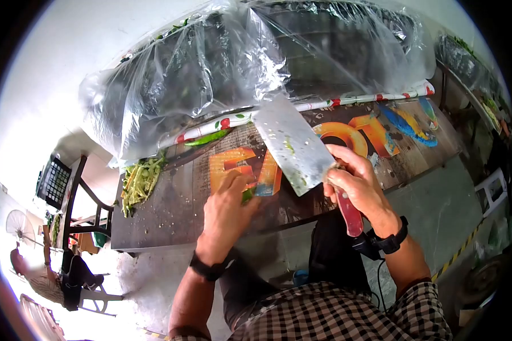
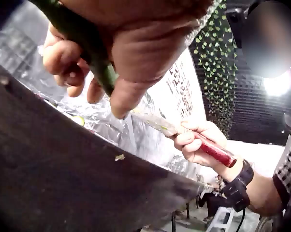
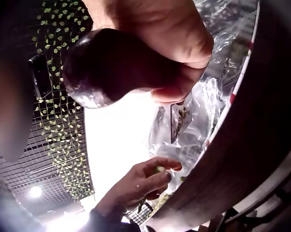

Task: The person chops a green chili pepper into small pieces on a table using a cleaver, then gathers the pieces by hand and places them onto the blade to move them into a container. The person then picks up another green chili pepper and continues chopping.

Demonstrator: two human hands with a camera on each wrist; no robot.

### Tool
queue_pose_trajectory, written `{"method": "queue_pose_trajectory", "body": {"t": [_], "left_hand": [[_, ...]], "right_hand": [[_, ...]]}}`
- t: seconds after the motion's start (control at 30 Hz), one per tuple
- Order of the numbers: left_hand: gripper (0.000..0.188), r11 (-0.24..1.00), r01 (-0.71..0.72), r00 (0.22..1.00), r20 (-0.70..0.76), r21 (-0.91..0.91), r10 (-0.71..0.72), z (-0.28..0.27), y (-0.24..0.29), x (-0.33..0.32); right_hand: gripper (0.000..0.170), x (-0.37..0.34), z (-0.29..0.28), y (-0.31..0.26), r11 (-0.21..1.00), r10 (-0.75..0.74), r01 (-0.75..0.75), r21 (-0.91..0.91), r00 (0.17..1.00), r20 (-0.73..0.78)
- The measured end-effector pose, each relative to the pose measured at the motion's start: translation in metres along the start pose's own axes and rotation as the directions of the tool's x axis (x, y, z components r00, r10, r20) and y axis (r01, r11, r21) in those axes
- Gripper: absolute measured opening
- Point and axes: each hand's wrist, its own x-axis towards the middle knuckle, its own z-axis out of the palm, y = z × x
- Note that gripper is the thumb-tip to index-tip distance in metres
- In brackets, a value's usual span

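Observation:
My right hand (image 1: pixel 355 179) grips a cleaver (image 1: pixel 290 145) by its red handle. Its broad blade is lifted over the table and tilted up to the left, with green bits stuck to the metal. In the left wrist view the long green pepper (image 2: pixel 90 41) lies between the thumb and fingers of my left hand (image 2: pixel 145 53). From the head view, only a short bit of that pepper shows below the left hand (image 1: pixel 227 207). A second green pepper (image 1: pixel 209 137) lies at the back of the table (image 1: pixel 170 221).
Cut green strips (image 1: pixel 142 184) are heaped at the table's left end. Clear plastic sheeting (image 1: pixel 193 74) hangs along the back edge, beside a rolled patterned cloth (image 1: pixel 370 99). Small scraps dot the tabletop. A person (image 1: pixel 51 278) sits far left, and a white stool (image 1: pixel 492 190) stands at right.

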Motion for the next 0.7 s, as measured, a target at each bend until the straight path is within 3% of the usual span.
{"method": "queue_pose_trajectory", "body": {"t": [0.07, 0.17, 0.2, 0.27, 0.37, 0.43, 0.47, 0.57, 0.7], "left_hand": [[0.022, 0.992, 0.091, 0.978, 0.179, 0.088, -0.105, 0.003, -0.002, 0.007], [0.017, 0.963, 0.034, 0.955, 0.275, 0.266, -0.11, -0.009, -0.012, 0.016], [0.014, 0.975, 0.003, 0.971, 0.232, 0.223, -0.056, -0.01, -0.037, 0.014], [0.015, 0.95, 0.111, 0.978, 0.135, 0.293, -0.156, -0.032, -0.078, 0.014], [0.02, 0.914, 0.149, 0.987, -0.107, 0.377, -0.116, -0.08, -0.109, 0.017], [0.022, 0.908, 0.353, 0.935, -0.128, 0.228, -0.331, -0.097, -0.097, 0.011], [0.021, 0.932, 0.341, 0.938, -0.112, 0.12, -0.329, -0.094, -0.111, 0.003], [0.018, 0.846, 0.484, 0.875, 0.138, -0.223, -0.464, -0.074, -0.085, -0.001], [0.017, 0.771, 0.441, 0.878, 0.401, -0.459, -0.263, -0.054, -0.043, 0.012]], "right_hand": [[0.046, -0.004, -0.008, 0.007, 1.0, 0.019, -0.019, -0.008, 0.999, -0.032], [0.045, -0.008, -0.016, 0.017, 0.998, 0.043, -0.045, -0.036, 0.998, -0.049], [0.046, -0.009, -0.018, 0.022, 0.997, 0.038, -0.042, -0.059, 0.997, -0.064], [0.046, -0.007, -0.016, 0.024, 0.999, 0.023, -0.025, -0.041, 0.998, -0.057], [0.046, -0.006, -0.015, 0.025, 0.999, 0.027, -0.028, -0.025, 0.999, -0.045], [0.046, -0.004, -0.015, 0.027, 1.0, 0.029, -0.029, -0.009, 0.999, -0.035], [0.046, -0.005, -0.016, 0.028, 1.0, 0.029, -0.029, 0.003, 0.999, -0.031], [0.047, -0.004, -0.016, 0.026, 0.999, 0.049, -0.049, 0.013, 0.999, -0.023], [0.047, -0.004, -0.019, 0.028, 0.999, 0.04, -0.041, -0.018, 0.999, -0.006]]}}
